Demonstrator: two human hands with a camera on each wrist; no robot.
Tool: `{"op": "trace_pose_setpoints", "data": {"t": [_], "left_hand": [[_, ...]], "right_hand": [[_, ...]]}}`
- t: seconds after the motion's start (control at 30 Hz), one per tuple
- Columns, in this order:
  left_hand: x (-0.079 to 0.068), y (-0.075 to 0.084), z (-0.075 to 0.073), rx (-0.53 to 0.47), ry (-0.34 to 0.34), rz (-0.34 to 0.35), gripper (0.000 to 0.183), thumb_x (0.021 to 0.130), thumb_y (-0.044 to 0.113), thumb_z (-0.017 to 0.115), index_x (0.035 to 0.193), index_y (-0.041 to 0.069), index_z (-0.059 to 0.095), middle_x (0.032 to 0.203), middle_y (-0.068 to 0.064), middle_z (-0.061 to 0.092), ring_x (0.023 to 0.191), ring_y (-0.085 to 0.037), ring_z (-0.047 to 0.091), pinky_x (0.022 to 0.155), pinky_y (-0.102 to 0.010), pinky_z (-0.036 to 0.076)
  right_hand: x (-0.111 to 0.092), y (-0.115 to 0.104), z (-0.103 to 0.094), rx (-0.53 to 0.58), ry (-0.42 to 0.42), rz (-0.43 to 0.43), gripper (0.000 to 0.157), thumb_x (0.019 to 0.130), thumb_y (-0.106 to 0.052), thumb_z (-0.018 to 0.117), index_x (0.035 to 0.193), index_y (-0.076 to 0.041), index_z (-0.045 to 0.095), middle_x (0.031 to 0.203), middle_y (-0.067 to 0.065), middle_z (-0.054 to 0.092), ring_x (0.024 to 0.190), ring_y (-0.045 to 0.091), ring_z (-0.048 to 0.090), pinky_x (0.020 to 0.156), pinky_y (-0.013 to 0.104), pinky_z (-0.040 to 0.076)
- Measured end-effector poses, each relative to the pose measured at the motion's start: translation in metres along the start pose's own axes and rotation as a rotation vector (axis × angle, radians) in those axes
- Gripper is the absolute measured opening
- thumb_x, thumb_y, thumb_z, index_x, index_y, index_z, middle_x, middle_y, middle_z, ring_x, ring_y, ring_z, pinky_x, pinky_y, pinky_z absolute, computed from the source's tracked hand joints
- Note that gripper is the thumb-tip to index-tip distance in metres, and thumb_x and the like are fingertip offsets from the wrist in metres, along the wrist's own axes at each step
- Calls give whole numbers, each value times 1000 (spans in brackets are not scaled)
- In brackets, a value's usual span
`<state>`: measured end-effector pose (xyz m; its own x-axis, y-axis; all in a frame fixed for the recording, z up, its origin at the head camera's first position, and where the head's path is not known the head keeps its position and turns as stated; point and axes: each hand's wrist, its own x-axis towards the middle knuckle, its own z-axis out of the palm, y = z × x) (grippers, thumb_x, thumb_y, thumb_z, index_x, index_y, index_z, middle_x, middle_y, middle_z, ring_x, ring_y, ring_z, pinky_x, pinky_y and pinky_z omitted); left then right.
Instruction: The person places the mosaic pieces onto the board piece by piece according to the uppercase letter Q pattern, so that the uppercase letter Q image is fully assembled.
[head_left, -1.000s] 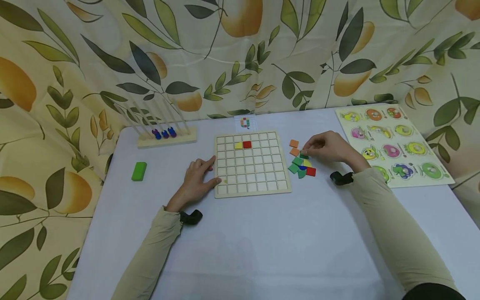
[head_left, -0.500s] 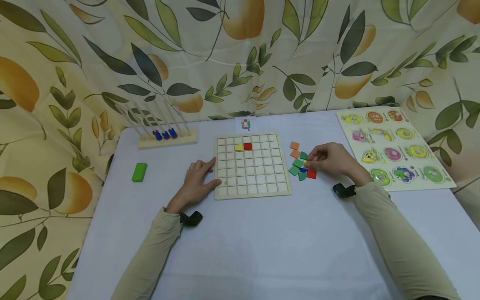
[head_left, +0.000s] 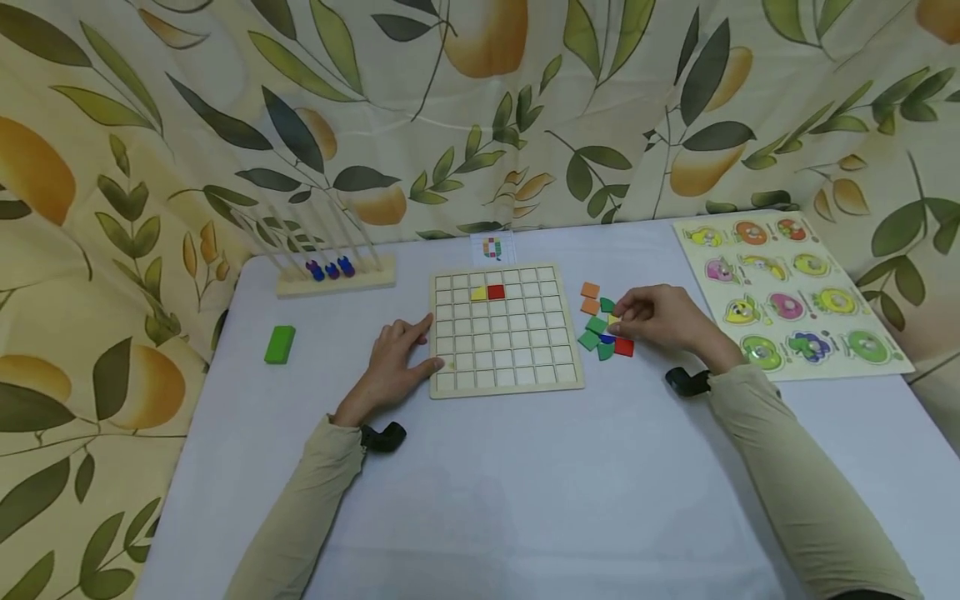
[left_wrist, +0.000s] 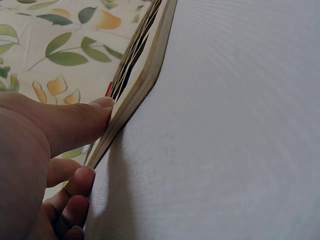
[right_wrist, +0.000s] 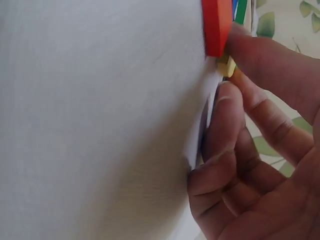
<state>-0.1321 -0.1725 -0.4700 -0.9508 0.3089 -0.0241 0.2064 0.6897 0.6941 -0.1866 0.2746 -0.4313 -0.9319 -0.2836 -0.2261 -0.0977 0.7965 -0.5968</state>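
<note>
In the head view my left hand (head_left: 393,358) rests at the left edge of a wooden grid board (head_left: 506,393). Its thumb lies on the rim, and the other fingers bend beside the edge in the left wrist view. A yellow tile (head_left: 478,293) and a red tile (head_left: 496,292) sit side by side in the grid. To the right of the board, my right hand (head_left: 663,321) reaches into a small pile of coloured tiles. Thumb and forefinger pinch a yellow tile (right_wrist: 226,66), mostly covered by the fingers, beside a red tile (right_wrist: 217,27).
Orange tiles (head_left: 590,290) and green tiles (head_left: 596,326) lie in the pile. A small pattern card (head_left: 492,248) is behind the board. A peg stand with beads (head_left: 335,283) and a green block (head_left: 280,344) are at left; a fruit puzzle board (head_left: 795,292) lies at right.
My right hand has shifted slightly right and toward me, from a dark green tile to the yellow one. The left hand stays at the board's edge.
</note>
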Motion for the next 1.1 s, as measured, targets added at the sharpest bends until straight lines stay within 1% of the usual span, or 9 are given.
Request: {"op": "trace_pose_setpoints", "data": {"t": [0.2,0.3,0.47,0.6,0.73,0.9,1.03,1.1], "left_hand": [[0,-2,3,-3,3,-3,79,98,28,76,164,8,39,116,-11,53,100,-26,36,92,-39,27],[0,-3,4,-6,5,-4,78,98,28,76,164,8,39,116,-11,53,100,-26,36,92,-39,27],[0,-1,3,4,7,-6,78,98,27,76,164,8,39,116,-11,53,100,-25,36,91,-39,27],[0,-1,2,15,8,-4,78,98,27,76,164,7,39,115,-11,54,100,-25,36,91,-39,27],[0,-1,1,10,8,7,77,98,27,77,163,7,40,114,-10,54,98,-24,36,91,-39,27],[1,-2,1,7,7,19,77,98,27,77,163,5,41,114,-10,54,95,-23,35,90,-38,27],[1,-2,0,4,8,20,77,98,26,77,163,6,40,115,-10,54,95,-23,35,90,-39,27],[1,-3,1,4,8,20,78,98,26,77,163,6,40,115,-10,54,95,-23,35,90,-38,26]], "right_hand": [[-1,-5,2,-58,-16,-20,30,96,-25,81,111,-2,70,95,9,68,87,24,58,78,32,47],[-2,-8,3,-67,-30,-41,31,96,-23,80,113,0,67,100,12,68,90,25,58,80,33,49],[-2,-9,5,-64,-18,-62,29,96,-19,81,112,-1,65,102,14,68,92,25,59,80,27,49],[-2,-7,8,-49,7,-68,25,97,-19,79,110,-3,65,99,12,69,90,25,59,77,24,49],[-2,-6,7,-21,37,-66,22,99,-22,77,108,-5,67,98,10,71,89,24,61,76,24,49],[0,-8,3,11,63,-63,21,101,-24,74,109,-6,67,101,10,74,90,23,64,78,29,49],[4,-12,0,57,43,-46,21,104,-24,70,115,-7,64,98,10,76,88,24,65,82,35,47],[7,-13,-1,75,41,-39,21,105,-24,68,118,-7,63,96,10,77,86,24,65,81,35,47]]}}
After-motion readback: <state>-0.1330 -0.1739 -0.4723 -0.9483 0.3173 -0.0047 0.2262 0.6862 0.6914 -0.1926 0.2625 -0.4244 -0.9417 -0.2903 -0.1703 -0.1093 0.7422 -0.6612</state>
